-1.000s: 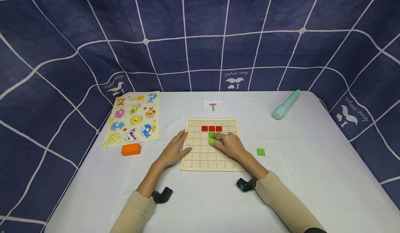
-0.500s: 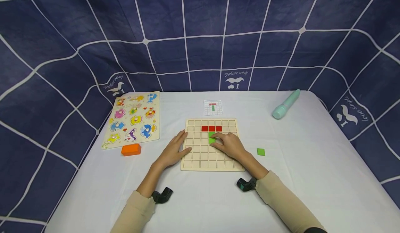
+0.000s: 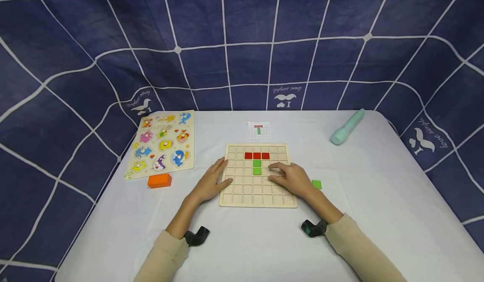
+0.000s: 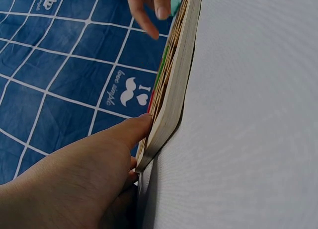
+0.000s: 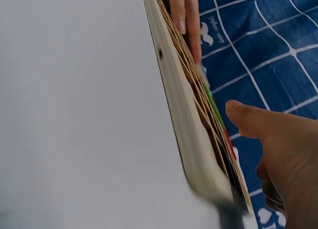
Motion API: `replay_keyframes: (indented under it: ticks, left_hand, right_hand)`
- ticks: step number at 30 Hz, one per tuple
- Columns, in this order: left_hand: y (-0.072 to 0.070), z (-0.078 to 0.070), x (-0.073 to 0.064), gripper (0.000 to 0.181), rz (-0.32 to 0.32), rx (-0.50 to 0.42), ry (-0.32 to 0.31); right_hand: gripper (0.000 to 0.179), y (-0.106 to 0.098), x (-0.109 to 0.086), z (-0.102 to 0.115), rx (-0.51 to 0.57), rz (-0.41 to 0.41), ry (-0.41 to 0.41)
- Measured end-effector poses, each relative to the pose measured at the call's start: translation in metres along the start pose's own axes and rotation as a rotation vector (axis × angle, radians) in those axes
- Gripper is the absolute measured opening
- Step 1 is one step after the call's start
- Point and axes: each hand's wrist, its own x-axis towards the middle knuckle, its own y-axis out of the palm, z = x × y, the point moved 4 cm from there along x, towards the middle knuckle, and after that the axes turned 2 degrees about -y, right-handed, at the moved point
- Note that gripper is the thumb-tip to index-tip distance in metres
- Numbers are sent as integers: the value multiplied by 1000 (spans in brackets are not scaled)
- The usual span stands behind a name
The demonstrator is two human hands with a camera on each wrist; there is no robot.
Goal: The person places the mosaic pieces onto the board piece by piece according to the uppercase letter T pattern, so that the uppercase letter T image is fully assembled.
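A wooden grid board (image 3: 238, 188) lies on the table in the head view. Three red tiles (image 3: 257, 156) form a row near its far side, and two green tiles (image 3: 257, 167) run down from the middle one. My left hand (image 3: 210, 182) rests against the board's left edge, thumb on the near part; the left wrist view shows that thumb (image 4: 131, 132) on the rim. Over the board's right part hovers my right hand (image 3: 293, 179), thumb and forefinger apart with nothing between them. A loose green tile (image 3: 316, 184) lies on the table just right of that hand.
A small pattern card (image 3: 259, 130) sits behind the board. At the left lie a puzzle board of animal pieces (image 3: 159, 145) and an orange block (image 3: 159, 180). A mint-green stick-shaped thing (image 3: 347, 127) lies at the back right. A blue curtain (image 3: 245, 63) hangs behind the table.
My right hand has let go of the lower green tile and moved right, leaving both green tiles in full view. The left hand has stayed in place.
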Motion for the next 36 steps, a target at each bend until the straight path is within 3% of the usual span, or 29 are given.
replay_keyframes:
  ticks: [8, 17, 27, 36]
  left_hand:
    - [0, 2, 1, 72, 0, 1, 6]
    - [0, 2, 1, 72, -3, 11, 8]
    - [1, 1, 0, 72, 14, 9, -12]
    - [1, 1, 0, 73, 9, -2, -11]
  right_hand:
    - [38, -31, -42, -31, -10, -86, -64]
    - [39, -57, -77, -62, -59, -135, 14]
    - [39, -66, -92, -76, -74, -136, 36]
    - [38, -62, -94, -82, -51, -65, 76]
